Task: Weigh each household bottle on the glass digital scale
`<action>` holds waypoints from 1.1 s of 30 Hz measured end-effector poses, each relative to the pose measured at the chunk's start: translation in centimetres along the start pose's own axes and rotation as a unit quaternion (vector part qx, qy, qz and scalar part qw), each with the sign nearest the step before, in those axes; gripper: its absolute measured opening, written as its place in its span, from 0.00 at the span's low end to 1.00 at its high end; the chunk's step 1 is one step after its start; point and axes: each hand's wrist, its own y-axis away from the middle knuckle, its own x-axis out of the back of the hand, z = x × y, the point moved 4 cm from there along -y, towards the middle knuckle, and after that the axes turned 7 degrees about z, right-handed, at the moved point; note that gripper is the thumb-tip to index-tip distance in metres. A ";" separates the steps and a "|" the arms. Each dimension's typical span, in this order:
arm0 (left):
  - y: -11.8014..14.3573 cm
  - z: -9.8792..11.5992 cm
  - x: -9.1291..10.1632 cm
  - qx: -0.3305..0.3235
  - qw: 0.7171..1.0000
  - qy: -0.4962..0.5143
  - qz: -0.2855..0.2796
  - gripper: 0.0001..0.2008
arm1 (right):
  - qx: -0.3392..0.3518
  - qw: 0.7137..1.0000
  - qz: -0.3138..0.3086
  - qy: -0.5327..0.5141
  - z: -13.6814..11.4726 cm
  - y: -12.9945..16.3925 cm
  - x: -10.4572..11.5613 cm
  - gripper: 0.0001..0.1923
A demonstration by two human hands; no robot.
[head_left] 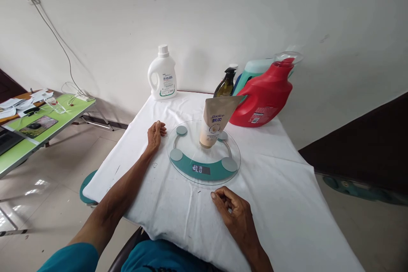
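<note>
A round glass scale point(191, 144) with a teal band and a lit display lies on the white-clothed table point(287, 187). A beige tube point(216, 121) stands cap-down on the scale's middle. My left hand point(155, 135) rests on the cloth just left of the scale, fingers curled, holding nothing. My right hand point(234, 210) rests on the cloth in front of the scale, fingers loosely curled with nothing in them.
At the back stand a white detergent bottle point(162, 74), a dark pump bottle point(225, 84), a tilted red jug point(264, 95) and a teal jug point(255, 70). A green table point(63, 119) with papers is at the left. A teal stool point(86, 187) pokes out below the table.
</note>
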 end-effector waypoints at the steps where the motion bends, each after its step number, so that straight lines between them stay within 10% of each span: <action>1: 0.0 0.0 0.0 0.001 1.000 -0.002 -0.001 0.34 | -0.002 1.000 0.000 0.000 -0.1 0.0 0.0 0.23; 19: 0.4 1.1 -0.3 0.005 1.000 -0.018 0.001 0.33 | 0.006 1.000 0.005 0.002 -0.2 -0.1 0.0 0.23; 33: 2.0 13.8 -6.7 -0.176 0.969 0.037 -0.171 0.35 | 0.022 1.000 0.004 0.007 -0.6 -0.3 0.2 0.21</action>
